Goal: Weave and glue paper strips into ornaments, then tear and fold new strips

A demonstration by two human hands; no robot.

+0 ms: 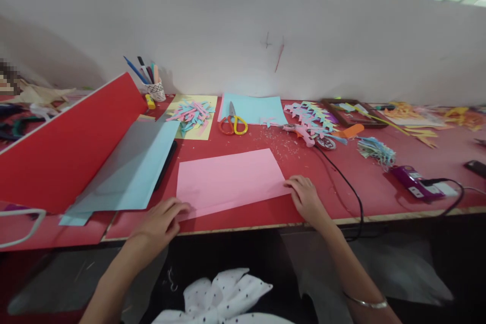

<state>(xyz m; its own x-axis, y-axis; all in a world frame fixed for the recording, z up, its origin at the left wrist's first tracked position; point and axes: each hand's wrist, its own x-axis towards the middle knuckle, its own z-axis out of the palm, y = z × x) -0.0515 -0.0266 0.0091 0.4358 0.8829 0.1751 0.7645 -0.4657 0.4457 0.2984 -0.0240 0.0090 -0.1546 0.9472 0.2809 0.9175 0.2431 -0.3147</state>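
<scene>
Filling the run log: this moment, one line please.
left hand: touching pink sheet, near-left corner | right hand: touching near-right corner | scissors: beyond sheet

One bare left hand (164,216) and one bare right hand (305,196) are seen. One flat pink paper sheet (228,179) is counted, along with one pair of red-and-yellow-handled scissors (233,116), one pink corded glue gun (304,134), one white patterned pen cup (155,91) and one purple plastic box (412,183). One heap of thin pink and blue paper strips (192,114) is seen; overlapped, they cannot be exactly counted.
</scene>
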